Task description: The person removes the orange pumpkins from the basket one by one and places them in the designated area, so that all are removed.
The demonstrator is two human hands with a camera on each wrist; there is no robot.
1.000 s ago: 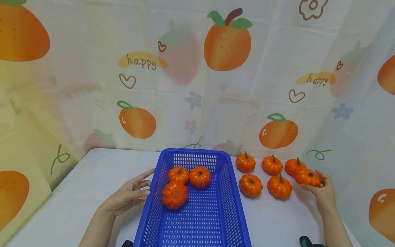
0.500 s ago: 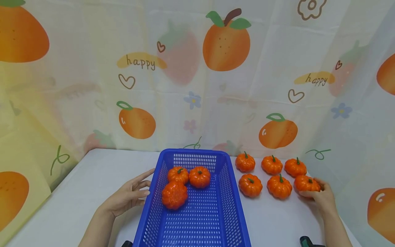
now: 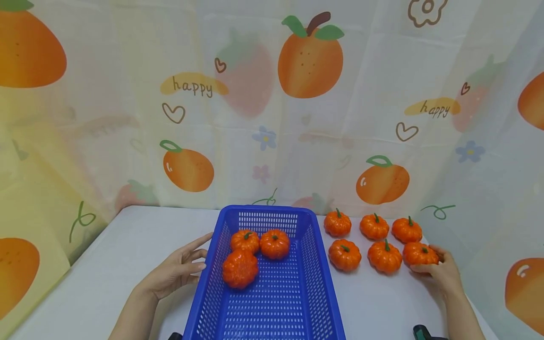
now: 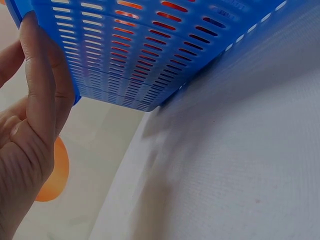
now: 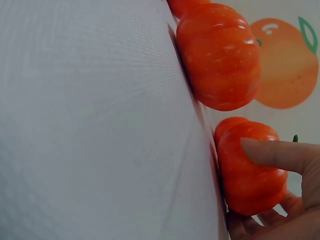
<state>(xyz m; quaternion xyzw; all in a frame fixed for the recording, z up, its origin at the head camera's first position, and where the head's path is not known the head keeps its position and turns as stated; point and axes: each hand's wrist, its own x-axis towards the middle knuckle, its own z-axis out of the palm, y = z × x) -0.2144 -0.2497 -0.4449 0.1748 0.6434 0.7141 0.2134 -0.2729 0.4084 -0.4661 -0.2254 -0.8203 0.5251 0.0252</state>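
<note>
My right hand [image 3: 444,274] holds a small orange pumpkin [image 3: 420,254] at the right end of the front row on the table. In the right wrist view, the thumb lies across the pumpkin [image 5: 250,175] and the other fingers reach under its far side; it sits on the white surface. At the left side of a blue plastic basket [image 3: 331,302], my left hand [image 3: 172,270] has its fingers loosely extended. The left wrist view puts those fingertips against the basket's rim [image 4: 20,10]. Three orange pumpkins [image 3: 240,269] lie inside the basket, grouped toward its far left.
Several more pumpkins [image 3: 384,257] stand in two rows right of the basket on the white table [image 3: 374,307]. A curtain [image 3: 297,156] printed with fruit hangs behind the table. Dark objects [image 3: 425,333] show at the bottom edge, near the right forearm.
My right hand has lowered the pumpkin toward me and slightly left, from against the back-row pumpkin onto the table in the front row. The left hand has stayed at the basket.
</note>
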